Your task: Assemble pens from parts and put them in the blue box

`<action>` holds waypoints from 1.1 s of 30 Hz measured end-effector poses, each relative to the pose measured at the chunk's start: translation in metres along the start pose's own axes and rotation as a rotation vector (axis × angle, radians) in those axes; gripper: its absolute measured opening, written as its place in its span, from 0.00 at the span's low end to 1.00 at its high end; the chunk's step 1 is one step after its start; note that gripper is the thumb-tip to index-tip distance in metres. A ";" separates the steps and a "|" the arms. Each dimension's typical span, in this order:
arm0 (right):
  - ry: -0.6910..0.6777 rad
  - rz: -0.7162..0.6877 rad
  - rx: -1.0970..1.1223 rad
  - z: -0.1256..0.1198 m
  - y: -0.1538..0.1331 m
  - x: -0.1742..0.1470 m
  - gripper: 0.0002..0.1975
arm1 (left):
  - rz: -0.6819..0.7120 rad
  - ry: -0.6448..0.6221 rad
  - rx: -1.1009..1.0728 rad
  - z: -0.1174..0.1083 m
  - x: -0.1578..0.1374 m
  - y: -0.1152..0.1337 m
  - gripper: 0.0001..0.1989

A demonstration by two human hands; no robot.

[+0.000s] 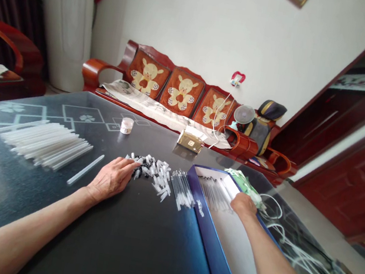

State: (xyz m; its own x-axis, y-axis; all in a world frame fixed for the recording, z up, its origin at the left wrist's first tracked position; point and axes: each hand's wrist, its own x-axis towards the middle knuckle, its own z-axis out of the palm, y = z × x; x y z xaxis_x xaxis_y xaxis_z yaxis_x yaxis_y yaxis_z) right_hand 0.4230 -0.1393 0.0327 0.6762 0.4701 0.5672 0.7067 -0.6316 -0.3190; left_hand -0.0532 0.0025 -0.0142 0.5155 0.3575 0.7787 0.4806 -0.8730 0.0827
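Observation:
My left hand (112, 179) rests on the dark table at the left edge of a pile of small white and black plastic pieces (158, 171). Its fingers are bent and close together, the fingertips touching the pile; anything pinched there is hidden. Over the far right side of a long blue box (211, 242) is my right hand (243, 205), its fingers curled in. What it holds, if anything, cannot be made out. Thin dark rods with clear ends, like pen refills (181, 191), lie in a row left of the box. More thin rods (214, 193) lie inside its far end.
Many white tubes (46, 143) lie stacked at the left, with a single tube (85, 169) apart from them. Farther back stand a small round tub (127, 126) and a gold tissue box (191, 139). A green packet (245, 185) and white cables (302, 255) lie right of the blue box.

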 end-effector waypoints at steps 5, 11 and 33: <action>-0.355 0.163 -0.212 -0.011 -0.013 0.004 0.13 | -0.017 -0.042 0.006 -0.002 0.000 0.003 0.16; -0.579 0.185 -0.412 0.004 -0.007 0.019 0.17 | -0.076 -0.129 0.032 -0.003 0.000 0.003 0.15; -0.444 -0.804 0.420 -0.036 -0.210 -0.216 0.11 | -0.202 -0.805 0.167 -0.091 -0.004 -0.061 0.18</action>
State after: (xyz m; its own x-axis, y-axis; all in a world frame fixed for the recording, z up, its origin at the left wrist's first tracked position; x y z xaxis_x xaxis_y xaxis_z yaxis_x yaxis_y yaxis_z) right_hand 0.1206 -0.1305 0.0049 -0.0771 0.9019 0.4249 0.9453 0.2016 -0.2563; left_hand -0.1491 0.0242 0.0345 0.7263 0.6834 0.0733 0.6833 -0.7295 0.0305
